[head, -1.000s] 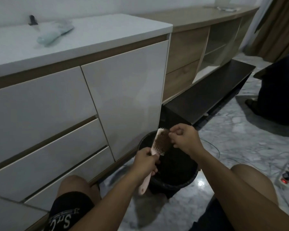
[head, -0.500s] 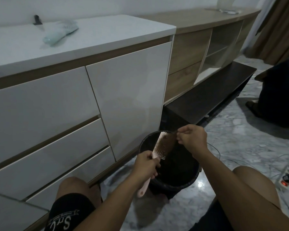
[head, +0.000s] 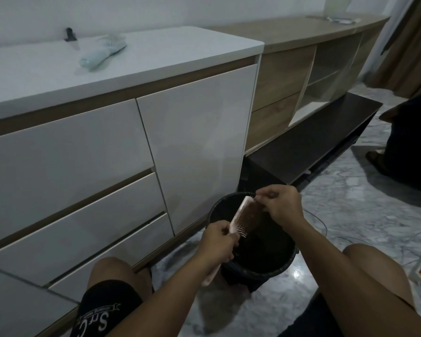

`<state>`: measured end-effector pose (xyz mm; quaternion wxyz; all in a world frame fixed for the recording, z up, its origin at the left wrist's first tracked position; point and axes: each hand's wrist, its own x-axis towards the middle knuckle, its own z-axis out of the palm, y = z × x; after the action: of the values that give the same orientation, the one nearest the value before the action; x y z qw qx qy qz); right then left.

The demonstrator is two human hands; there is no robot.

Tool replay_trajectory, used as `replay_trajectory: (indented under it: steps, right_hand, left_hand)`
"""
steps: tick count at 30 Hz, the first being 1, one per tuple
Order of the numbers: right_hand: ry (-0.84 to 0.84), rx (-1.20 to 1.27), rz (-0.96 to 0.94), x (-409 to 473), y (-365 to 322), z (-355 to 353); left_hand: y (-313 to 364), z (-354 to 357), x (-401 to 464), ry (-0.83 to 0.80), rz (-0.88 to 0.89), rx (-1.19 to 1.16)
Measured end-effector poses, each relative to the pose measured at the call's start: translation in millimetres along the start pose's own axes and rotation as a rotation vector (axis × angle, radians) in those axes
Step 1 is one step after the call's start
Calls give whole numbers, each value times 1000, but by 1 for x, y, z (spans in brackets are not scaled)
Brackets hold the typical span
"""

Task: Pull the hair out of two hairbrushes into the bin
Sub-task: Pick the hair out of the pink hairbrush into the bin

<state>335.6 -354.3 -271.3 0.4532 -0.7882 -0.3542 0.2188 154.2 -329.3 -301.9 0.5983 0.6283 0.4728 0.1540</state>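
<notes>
One brush (head: 245, 216) in our gripping left hand (head: 218, 242); our right hand (head: 281, 206), pinching hair, has returned to its tip above the bin (head: 287, 262).

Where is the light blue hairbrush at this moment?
The light blue hairbrush lies on the white cabinet top, upper left in the head view, just right of a small dark object by the wall.
</notes>
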Motion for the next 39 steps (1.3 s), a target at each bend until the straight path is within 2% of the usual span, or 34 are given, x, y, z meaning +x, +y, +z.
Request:
replay_trajectory:
  steps: [5, 7, 10, 11, 17, 19, 24, 27, 30, 35, 37, 39]
  right_hand:
    - [120, 89, 61, -2, -2, 0]
    - [41, 73, 67, -3, 0, -1]
    - [-212, 106, 82, -6, 2, -4]
    - [-248, 104, 71, -7, 2, -5]
    - [-24, 185, 97, -1, 1, -13]
    - [-17, 217, 116, 1, 1, -18]
    - [-211, 220, 191, -5, -3, -13]
    - [-350, 190, 79, -13, -4, -9]
    - [-238, 37, -35, -12, -3, -6]
    - [-35, 215, 82, -3, 0, -11]
    - [-74, 206, 91, -4, -1, -12]
    - [-216, 192, 95, -9, -6, -12]
  left_hand:
    - [6, 2, 5, -15, -28, -28]
    - [8, 3, 5, -12, -37, -58]
    - [9, 4, 7, 1, -46, -94]
    - [9, 4, 8, 6, -51, -97]
    - [-2, -1, 11, -4, -106, -132]
    - [-6, -2, 11, 0, -117, -139]
    - [-6, -3, 9, -6, -115, -154]
    - [-3, -3, 9, -24, -104, -137]
    - [-2, -4, 9, -38, -100, -137]
    - [-6, -6, 10, -51, -104, -164]
    - [-6, -6, 10, -58, -102, -173]
    - [-5, -6, 11, -60, -95, -178]
